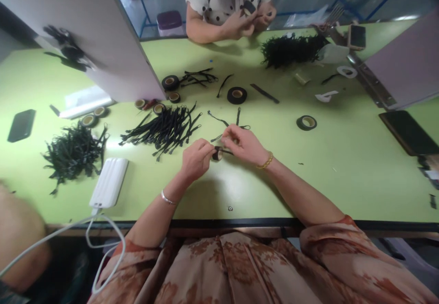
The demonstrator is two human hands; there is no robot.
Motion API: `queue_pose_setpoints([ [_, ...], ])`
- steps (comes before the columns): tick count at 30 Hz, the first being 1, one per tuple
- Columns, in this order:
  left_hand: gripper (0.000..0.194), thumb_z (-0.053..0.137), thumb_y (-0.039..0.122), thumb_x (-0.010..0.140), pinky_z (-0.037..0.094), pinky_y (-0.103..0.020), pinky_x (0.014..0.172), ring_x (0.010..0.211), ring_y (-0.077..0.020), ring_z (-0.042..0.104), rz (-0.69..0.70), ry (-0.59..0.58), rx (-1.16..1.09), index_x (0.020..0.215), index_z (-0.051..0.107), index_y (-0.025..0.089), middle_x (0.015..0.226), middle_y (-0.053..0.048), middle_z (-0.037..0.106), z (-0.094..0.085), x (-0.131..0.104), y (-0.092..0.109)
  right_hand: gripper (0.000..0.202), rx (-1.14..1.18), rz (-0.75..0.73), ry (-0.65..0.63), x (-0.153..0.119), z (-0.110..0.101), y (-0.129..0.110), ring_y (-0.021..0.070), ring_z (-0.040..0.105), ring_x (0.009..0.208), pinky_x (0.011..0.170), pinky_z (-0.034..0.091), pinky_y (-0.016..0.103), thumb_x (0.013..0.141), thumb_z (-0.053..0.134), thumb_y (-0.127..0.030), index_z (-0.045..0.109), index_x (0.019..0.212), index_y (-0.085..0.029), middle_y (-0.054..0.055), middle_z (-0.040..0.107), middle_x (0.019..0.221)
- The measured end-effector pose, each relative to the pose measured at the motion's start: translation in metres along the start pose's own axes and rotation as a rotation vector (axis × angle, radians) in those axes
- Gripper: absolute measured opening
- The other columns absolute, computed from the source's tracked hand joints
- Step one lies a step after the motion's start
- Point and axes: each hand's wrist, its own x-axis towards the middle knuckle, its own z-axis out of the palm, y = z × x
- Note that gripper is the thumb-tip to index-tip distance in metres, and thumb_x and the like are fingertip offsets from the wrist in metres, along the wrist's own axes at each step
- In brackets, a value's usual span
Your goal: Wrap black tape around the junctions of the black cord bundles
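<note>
In front of me, my left hand [198, 158] is closed, its thumb and fingertips pinching one end of a short black cable [227, 152]. My right hand [245, 145] has its fingers curled in a pinch at the cable's other end. Right below the left fingertips hangs a small roll of black tape [218, 155]; whether it touches the table is hard to tell. Several loose black cables [238, 116] lie just beyond my hands. To the left spreads a heap of black looped cables [168, 128].
A larger black tape roll [237, 95] and another roll [306, 122] lie on the green table [329, 180]. A white power bank [109, 183] with a cord sits left, near a cable pile [75, 153]. Opposite, a co-worker's hands [245, 23] hold tape. A partition [113, 34] stands left.
</note>
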Motion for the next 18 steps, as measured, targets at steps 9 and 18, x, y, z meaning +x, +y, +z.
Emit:
queue_pose_setpoints([
  [9,0.026,0.046,0.023,0.094,0.026,-0.033,0.061,0.064,-0.0166,0.041,0.291,0.0,0.365,0.073,0.061,0.019,0.066,-0.004,0.054,0.005,-0.004,0.005,0.027,0.626,0.448,-0.083,0.0,0.027,0.003,0.0114,0.055,0.052,0.054,0.042,0.026,0.072,0.074,-0.029,0.057,0.09,-0.018,-0.004,0.062,0.059],
  [18,0.03,0.04,0.029,0.096,0.028,-0.031,0.06,0.066,-0.0168,0.049,-0.03,-0.219,0.244,0.075,0.059,0.018,0.069,-0.005,0.058,0.006,-0.004,0.018,0.055,0.978,0.331,0.268,0.0,0.034,0.003,0.0095,0.054,0.056,0.064,0.048,0.027,0.056,0.086,-0.03,0.039,0.082,-0.023,-0.01,0.056,0.059],
])
